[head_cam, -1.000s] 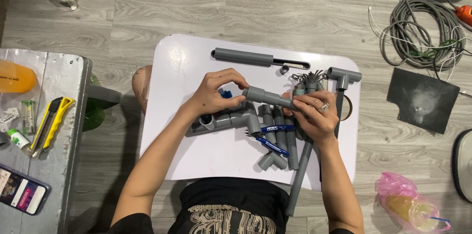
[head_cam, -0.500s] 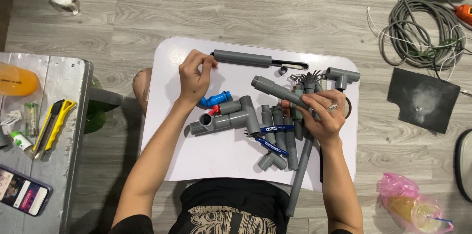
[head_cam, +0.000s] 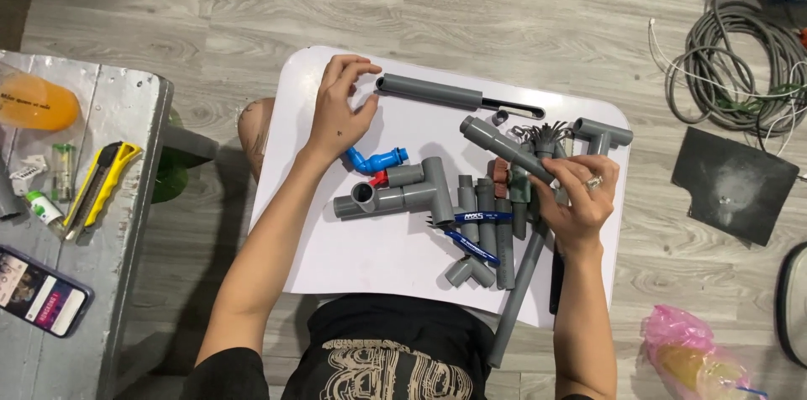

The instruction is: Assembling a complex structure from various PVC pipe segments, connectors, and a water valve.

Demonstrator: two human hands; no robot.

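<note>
Right hand [head_cam: 580, 194] grips grey pipe [head_cam: 504, 146]; left hand [head_cam: 338, 110] seemingly empty.

A person seen from above, with two bare forearms and no sleeves reaching the wrists. The left hand [head_cam: 340, 110] carries a small dark mark on its back and wears no jewellery. The right hand [head_cam: 578, 198] wears a pale ring on one finger. The torso is covered by a black shirt [head_cam: 395, 354] printed with a pale, intricate graphic.

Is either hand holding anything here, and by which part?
Right hand holds a grey plastic pipe near its lower end. Left hand, open, holds nothing.
</note>
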